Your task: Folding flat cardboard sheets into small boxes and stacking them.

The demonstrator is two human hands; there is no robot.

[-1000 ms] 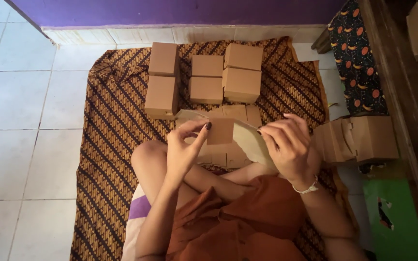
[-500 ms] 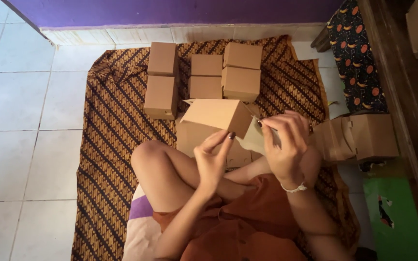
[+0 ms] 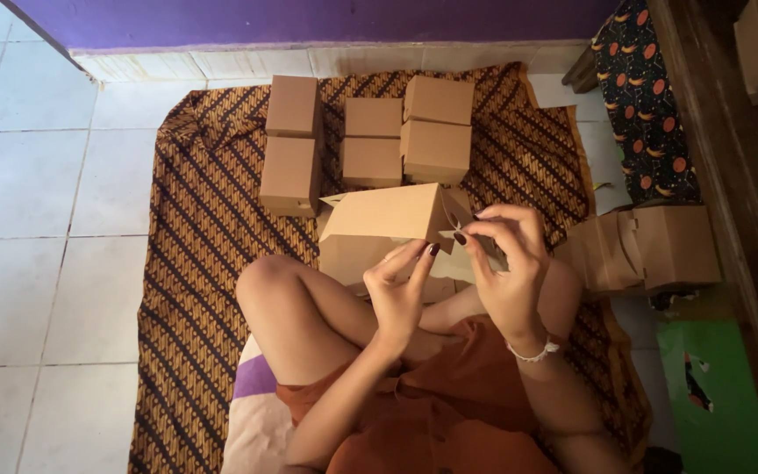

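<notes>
I hold a brown cardboard box (image 3: 383,213) in front of my lap, partly folded, its long side facing me. My left hand (image 3: 399,290) grips its lower near edge with the fingertips. My right hand (image 3: 506,263) pinches the flap at the box's right end (image 3: 454,219). More flat brown cardboard (image 3: 348,259) lies on the cloth under the box, between my knees.
Several folded brown boxes (image 3: 370,132) stand in rows at the far end of a brown patterned cloth (image 3: 186,263) on white floor tiles. A stack of flat cardboard pieces (image 3: 647,250) lies at the right, beside a dark wooden edge (image 3: 721,211) and a green mat (image 3: 721,395).
The box has turned from a tilted, half-flat shape into a squarer form held level. My left hand has dropped to its lower edge and my right hand has moved onto the end flap.
</notes>
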